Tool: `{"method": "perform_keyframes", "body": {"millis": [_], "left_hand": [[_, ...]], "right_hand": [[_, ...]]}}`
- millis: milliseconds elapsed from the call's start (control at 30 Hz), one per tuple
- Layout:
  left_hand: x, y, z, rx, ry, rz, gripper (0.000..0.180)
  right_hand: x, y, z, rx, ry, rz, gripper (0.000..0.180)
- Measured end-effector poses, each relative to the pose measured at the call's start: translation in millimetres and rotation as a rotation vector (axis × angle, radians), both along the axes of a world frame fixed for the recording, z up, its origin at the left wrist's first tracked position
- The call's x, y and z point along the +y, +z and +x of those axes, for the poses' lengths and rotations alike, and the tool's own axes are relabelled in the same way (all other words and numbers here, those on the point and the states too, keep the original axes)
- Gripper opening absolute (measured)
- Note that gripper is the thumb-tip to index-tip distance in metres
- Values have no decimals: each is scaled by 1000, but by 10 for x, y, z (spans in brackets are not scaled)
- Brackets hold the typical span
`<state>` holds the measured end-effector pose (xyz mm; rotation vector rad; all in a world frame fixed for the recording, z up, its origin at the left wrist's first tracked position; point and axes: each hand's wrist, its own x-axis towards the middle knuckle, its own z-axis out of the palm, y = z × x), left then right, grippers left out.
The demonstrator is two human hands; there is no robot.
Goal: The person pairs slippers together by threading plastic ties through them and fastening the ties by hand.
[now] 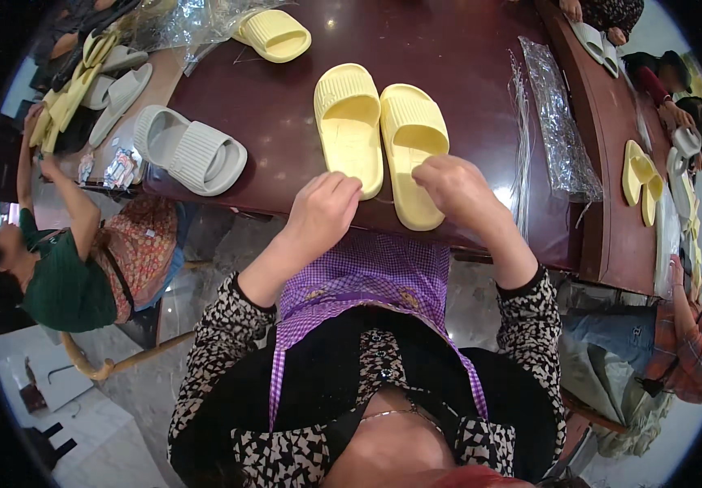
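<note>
Two yellow slide sandals lie side by side on the dark red table (pixel 286 138), ribbed straps facing away from me. At the heel of the left slide (pixel 349 138), my left hand (pixel 324 210) is closed with its fingertips on the rim. Over the heel half of the right slide (pixel 412 203), my right hand (pixel 457 187) has its fingers pinched together. What they hold, if anything, is hidden. A third yellow slide (pixel 276 37) lies beyond the pair, to the left. Two grey slides (pixel 196 159), one tucked into the other, sit at the table's left edge.
Clear plastic bags (pixel 558 122) and a bundle of thin pale ties (pixel 522 154) lie to the right. More plastic (pixel 184 28) is at the far left. Another table (pixel 611 163) holds yellow slides (pixel 642 180). A person in green (pixel 74 268) works at my left; others sit at the right.
</note>
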<state>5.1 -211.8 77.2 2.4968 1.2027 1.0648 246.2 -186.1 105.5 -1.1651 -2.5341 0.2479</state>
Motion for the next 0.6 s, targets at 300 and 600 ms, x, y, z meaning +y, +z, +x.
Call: {"method": "perform_keyframes", "body": {"millis": [300,600], "left_hand": [[608,-147,253,119,69,32,6],[850,-225,358,152,98,23,8]], "right_hand": [[232,-171,-116,57,-130,210,15],[850,-142,289,532,-501,-6,19]]}}
